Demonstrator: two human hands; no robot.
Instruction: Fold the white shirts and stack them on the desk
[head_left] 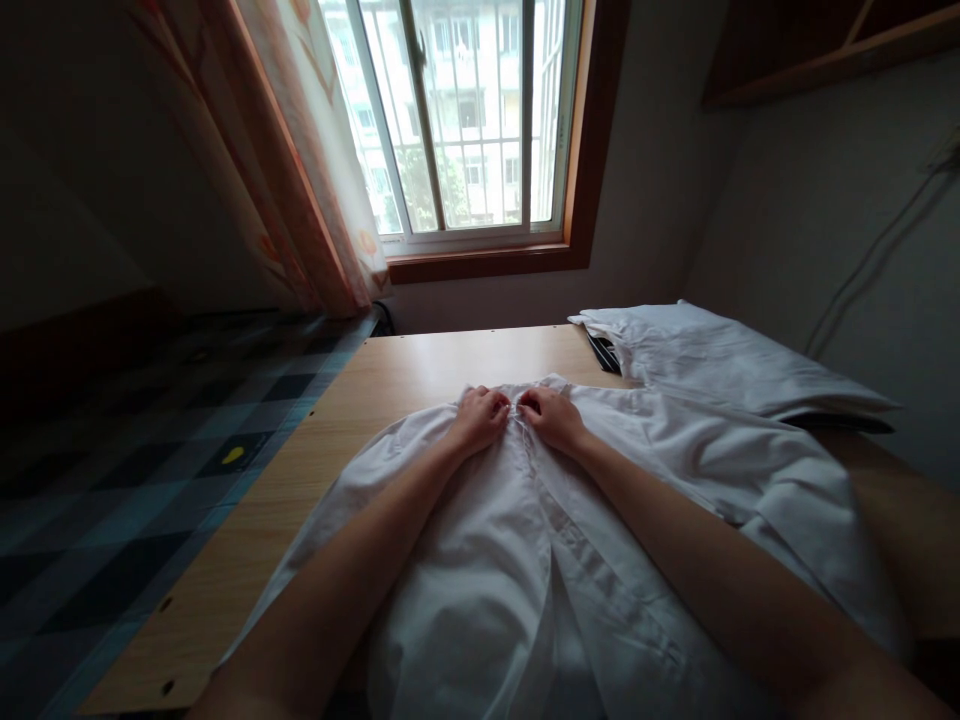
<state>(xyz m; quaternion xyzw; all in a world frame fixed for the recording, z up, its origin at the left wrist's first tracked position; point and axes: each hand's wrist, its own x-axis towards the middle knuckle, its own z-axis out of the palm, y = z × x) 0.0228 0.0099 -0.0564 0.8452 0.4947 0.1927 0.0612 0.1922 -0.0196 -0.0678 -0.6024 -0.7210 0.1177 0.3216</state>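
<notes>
Lying: white shirt (525, 540) is spreading front-up across the wooden table (390, 375), its far end near the middle of the table, the rest draping toward you and hanging off the near edge.
Placket: the two front edges are meeting in a line that runs from between your hands back toward you; a small button seems to be sitting right at the pinch, too small to be sure.
Risk, slipping: the cloth hanging off the near edge is pulling on the shirt, so the two edges may be dragging out of your fingertips, I judge.
Risk, misalignment: the fabric is bunching in folds on both sides, so you may be joining the edges unevenly and leaving the front skewed.
Left hand (480, 418): you are curling its fingers closed, pinching the left edge of the shirt opening.
Right hand (551, 415): you are curling it closed too, pinching the right edge, knuckles nearly touching the left hand.
Nearby: folded white cloth (720, 355) is lying at the far right of the table, just beyond the shirt.
Beyond: checked bedcover (150, 470) is lying to your left, window (465, 120) and curtain (300, 150) ahead.
</notes>
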